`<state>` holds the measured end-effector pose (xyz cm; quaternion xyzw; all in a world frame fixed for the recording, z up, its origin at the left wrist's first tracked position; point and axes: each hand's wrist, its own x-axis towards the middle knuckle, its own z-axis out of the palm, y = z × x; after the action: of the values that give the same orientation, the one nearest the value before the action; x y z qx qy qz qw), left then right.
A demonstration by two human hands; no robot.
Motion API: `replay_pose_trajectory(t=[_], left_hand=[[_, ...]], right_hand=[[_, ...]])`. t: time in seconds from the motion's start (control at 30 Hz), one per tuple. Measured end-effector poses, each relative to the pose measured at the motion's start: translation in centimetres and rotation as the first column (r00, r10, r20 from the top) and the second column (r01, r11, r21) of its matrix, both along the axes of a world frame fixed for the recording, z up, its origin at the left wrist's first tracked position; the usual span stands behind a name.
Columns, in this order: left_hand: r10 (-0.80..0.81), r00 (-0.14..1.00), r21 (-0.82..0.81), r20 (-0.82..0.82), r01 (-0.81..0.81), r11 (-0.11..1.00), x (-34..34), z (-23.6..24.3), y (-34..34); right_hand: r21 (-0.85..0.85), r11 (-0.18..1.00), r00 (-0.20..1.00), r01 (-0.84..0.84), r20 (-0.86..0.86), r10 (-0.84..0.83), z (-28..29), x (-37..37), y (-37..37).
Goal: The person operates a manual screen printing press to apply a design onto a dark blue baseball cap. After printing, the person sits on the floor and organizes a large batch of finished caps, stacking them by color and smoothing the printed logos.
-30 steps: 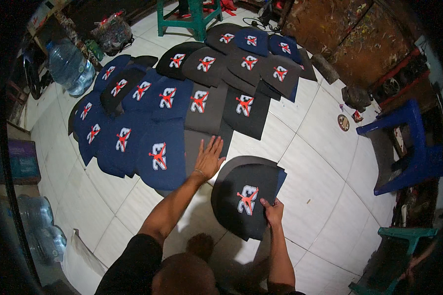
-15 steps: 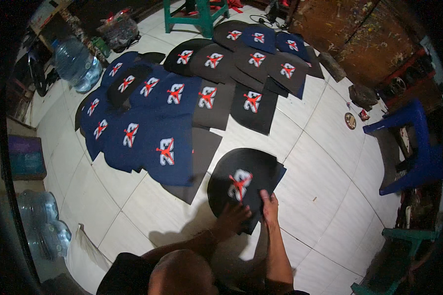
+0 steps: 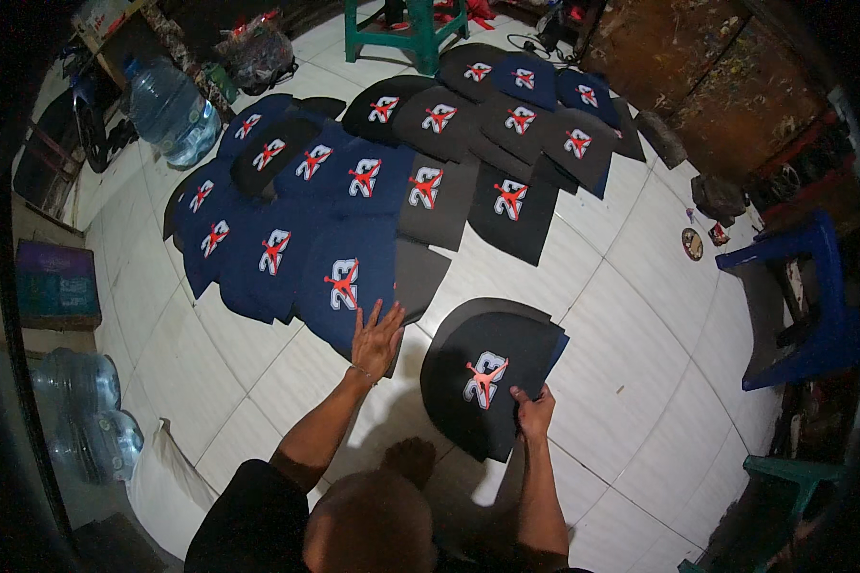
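My left hand (image 3: 376,336) lies with fingers spread on the near edge of a navy piece (image 3: 327,286) and a dark grey piece (image 3: 413,282) beside it. My right hand (image 3: 535,415) grips the right lower edge of a stack (image 3: 468,353) of rounded black, grey and navy flat pieces, thumb on top. The top piece is black with a red-and-white printed emblem. Many similar printed pieces (image 3: 435,124) lie overlapping across the tiled floor ahead of both hands.
A green stool (image 3: 420,48) stands at the back, a blue stool (image 3: 812,315) at right, a green one (image 3: 791,470) lower right. Water jugs (image 3: 172,119), a plastic box (image 3: 55,291) and a white sack (image 3: 162,497) line the left. Wooden boards (image 3: 688,76) and stone blocks (image 3: 717,199) are at back right.
My left hand moved from a grey piece in the layout onto the stack, then back up and left to the near navy piece. My right hand keeps hold of the stack.
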<state>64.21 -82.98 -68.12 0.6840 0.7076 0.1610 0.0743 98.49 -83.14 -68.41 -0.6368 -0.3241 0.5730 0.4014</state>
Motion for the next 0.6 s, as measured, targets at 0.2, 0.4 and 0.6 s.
replay_pose_trajectory(t=[0.2,0.4,0.6], left_hand=[[-0.122,0.988,-0.105,0.096,0.132,0.986,7.6,5.0,-1.8],[-0.448,0.885,0.133,0.125,0.433,0.892,15.2,-1.6,-8.6],[-0.428,0.869,-0.023,0.247,0.447,0.894,11.4,1.6,-8.8]], right_hand=[[0.03,0.999,0.998,0.024,-0.052,-0.022,2.7,-2.1,-0.2],[-0.072,0.996,0.942,-0.05,-0.335,0.023,0.4,-4.4,-0.8],[0.154,0.982,0.994,-0.109,-0.006,0.112,0.8,-5.3,-0.2]])
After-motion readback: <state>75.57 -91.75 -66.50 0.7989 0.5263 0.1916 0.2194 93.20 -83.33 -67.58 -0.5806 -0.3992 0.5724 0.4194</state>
